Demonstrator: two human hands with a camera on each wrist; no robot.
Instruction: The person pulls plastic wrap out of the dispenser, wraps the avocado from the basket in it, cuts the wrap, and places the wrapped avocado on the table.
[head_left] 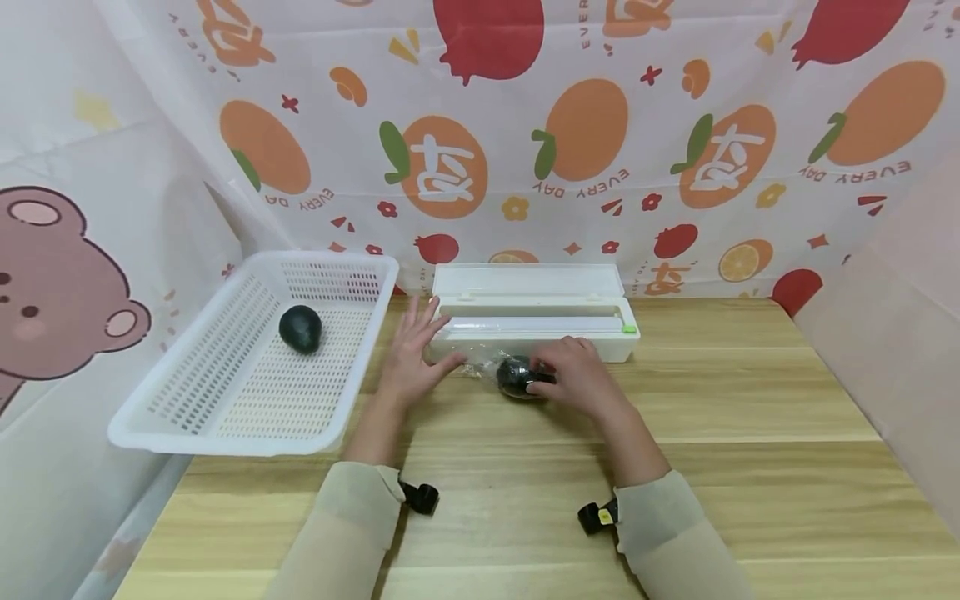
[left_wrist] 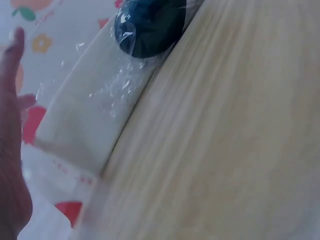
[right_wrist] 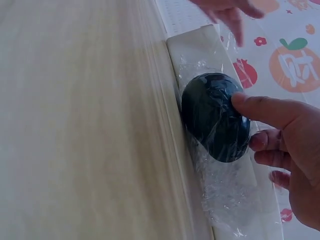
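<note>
A dark avocado (head_left: 513,379), partly covered in clear cling film (right_wrist: 220,187), is in front of a white film dispenser box (head_left: 532,343). My right hand (head_left: 581,375) pinches the avocado between thumb and fingers from its right side. In the right wrist view, crinkled film spreads out from both ends of the avocado. My left hand (head_left: 411,354) is beside the left end of the box, fingers spread and holding nothing. The loose film by the avocado lies just right of its thumb.
At the left stands a white perforated basket (head_left: 352,367) with another dark avocado (head_left: 301,329) inside. The dispenser's lid (head_left: 527,280) is raised, showing the film roll (head_left: 532,324), with a green piece (head_left: 628,329) at its right end. A fruit-print cloth (head_left: 517,133) hangs behind the wooden table (head_left: 495,500).
</note>
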